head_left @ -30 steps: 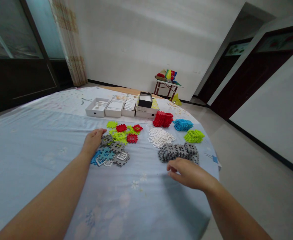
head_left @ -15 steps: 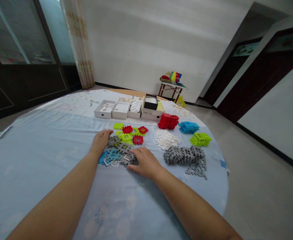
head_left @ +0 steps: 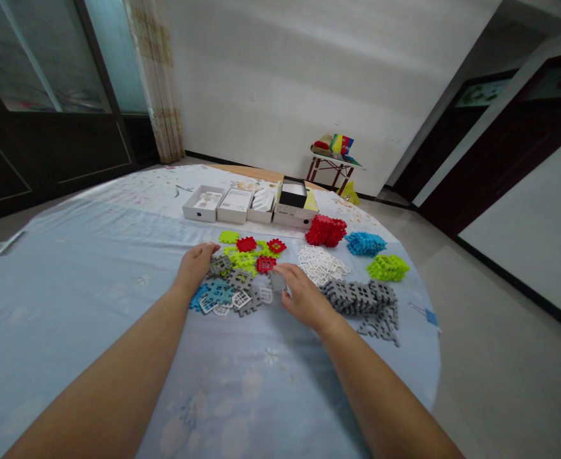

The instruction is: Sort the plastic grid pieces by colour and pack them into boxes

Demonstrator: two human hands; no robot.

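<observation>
My right hand grips a grey interlocking tile between thumb and fingers, just right of a mixed pile. My left hand is closed at the pile's left edge, on a dark grey windowed tile; its fingertips are partly hidden. Between the hands lie more grey tiles, a blue tile and white window pieces. Behind these are lime green tiles and red tiles.
Sorted heaps stand on the right: red, blue, green, white window pieces and grey tiles. White boxes and a black box line the back. The cloth-covered table has a rounded right edge.
My right hand has moved right, away from the pile, with a grey tile in its fingers. A white window piece now shows beside it. My left hand stays in place.
</observation>
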